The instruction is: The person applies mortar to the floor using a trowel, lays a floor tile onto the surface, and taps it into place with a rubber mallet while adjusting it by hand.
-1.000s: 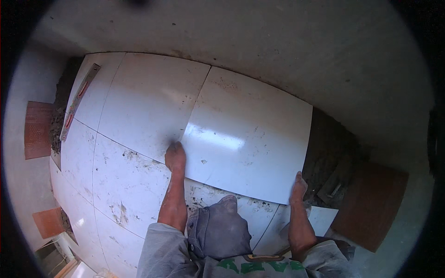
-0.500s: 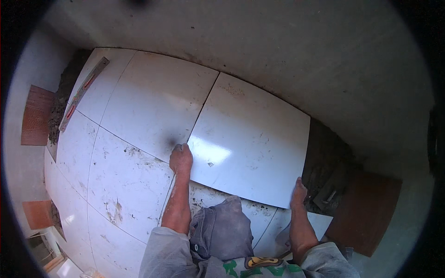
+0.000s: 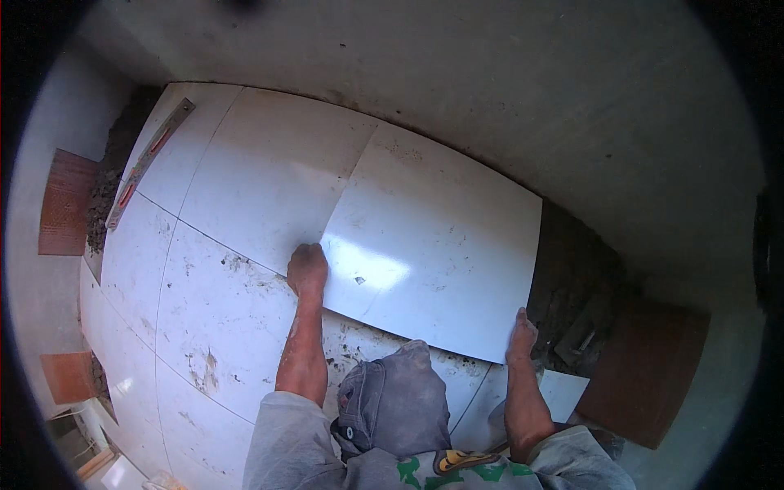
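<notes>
A large glossy white floor tile (image 3: 441,237) lies in front of me, along the far wall, and its near edge stands slightly above the tiles nearest me. My left hand (image 3: 308,267) is closed at its near left corner, knuckles up. The fingertips are hidden. At the near right corner my right hand (image 3: 523,336) grips the edge, thumb along the side. The left edge of this tile meets or slightly overlaps the neighbouring laid tile (image 3: 269,171); I cannot tell which.
A spirit level (image 3: 151,163) lies on the tiles at far left. Dark mortar (image 3: 572,253) fills the strip right of the held tile, with a trowel-like tool (image 3: 581,333) on it. A reddish-brown tile (image 3: 645,376) leans at right; others (image 3: 68,204) stand along the left wall.
Both hands have shifted the tile slightly left. The dark gap between it and the neighbouring tile has closed from view.
</notes>
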{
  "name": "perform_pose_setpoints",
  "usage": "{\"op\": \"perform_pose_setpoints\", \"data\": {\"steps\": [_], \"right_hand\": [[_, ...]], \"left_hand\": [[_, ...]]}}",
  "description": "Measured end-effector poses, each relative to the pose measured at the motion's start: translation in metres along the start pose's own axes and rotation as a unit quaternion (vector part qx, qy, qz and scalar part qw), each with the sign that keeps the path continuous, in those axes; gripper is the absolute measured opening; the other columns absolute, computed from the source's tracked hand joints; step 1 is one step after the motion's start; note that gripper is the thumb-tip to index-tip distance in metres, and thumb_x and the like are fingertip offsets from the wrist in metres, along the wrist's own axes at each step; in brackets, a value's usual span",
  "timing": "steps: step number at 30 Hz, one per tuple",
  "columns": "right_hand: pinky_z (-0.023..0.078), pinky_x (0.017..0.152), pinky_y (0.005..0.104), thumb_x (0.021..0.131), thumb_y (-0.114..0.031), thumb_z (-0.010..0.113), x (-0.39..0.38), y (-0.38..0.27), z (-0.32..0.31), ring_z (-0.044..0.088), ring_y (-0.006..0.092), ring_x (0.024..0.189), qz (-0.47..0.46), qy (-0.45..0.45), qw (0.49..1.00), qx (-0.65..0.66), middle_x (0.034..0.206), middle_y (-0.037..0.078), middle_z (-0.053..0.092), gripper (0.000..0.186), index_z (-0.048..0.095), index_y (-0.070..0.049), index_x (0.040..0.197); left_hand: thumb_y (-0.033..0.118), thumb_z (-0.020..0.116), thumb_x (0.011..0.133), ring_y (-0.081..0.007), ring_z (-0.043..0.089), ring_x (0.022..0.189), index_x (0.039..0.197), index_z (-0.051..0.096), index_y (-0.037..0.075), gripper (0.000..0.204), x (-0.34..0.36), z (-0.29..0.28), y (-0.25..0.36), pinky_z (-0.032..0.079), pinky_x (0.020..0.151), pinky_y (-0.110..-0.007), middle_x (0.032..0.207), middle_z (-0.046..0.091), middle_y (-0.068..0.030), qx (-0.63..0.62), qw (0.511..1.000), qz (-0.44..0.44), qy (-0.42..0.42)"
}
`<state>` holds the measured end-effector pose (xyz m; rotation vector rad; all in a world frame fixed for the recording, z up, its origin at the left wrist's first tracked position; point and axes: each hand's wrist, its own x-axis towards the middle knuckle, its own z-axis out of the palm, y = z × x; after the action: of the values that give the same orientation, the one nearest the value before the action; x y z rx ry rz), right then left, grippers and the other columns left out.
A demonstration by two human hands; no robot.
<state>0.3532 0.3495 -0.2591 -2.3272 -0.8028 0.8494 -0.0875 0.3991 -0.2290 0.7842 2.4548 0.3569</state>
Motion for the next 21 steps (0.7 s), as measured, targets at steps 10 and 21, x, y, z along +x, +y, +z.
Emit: {"op": "perform_pose_setpoints", "data": {"steps": [10,21], "right_hand": [[0.037,0.057,0.0375,0.09,-0.04,0.053,0.015,0.011,-0.003,0.041,0.0175,0.059,0.007,0.025,1.0,-0.004,0.061,0.006,0.051,0.053,0.056,0.006,0.065],[0.036,0.056,0.0325,0.09,-0.038,0.053,0.034,0.027,-0.009,0.037,0.0129,0.059,0.002,-0.004,1.0,-0.018,0.061,0.0,0.045,0.047,0.056,0.003,0.065]], "left_hand": [[0.034,0.038,0.082,-0.0389,0.058,0.095,0.094,0.064,0.002,0.042,0.001,0.02,-0.005,0.044,0.082,-0.047,0.099,0.062,-0.0213,-0.034,0.998,0.004,0.043],[0.034,0.039,0.082,-0.0384,0.059,0.093,0.096,0.064,0.002,0.043,0.004,0.022,0.008,0.044,0.082,-0.046,0.098,0.062,-0.0216,-0.01,1.0,-0.002,-0.002]]}}
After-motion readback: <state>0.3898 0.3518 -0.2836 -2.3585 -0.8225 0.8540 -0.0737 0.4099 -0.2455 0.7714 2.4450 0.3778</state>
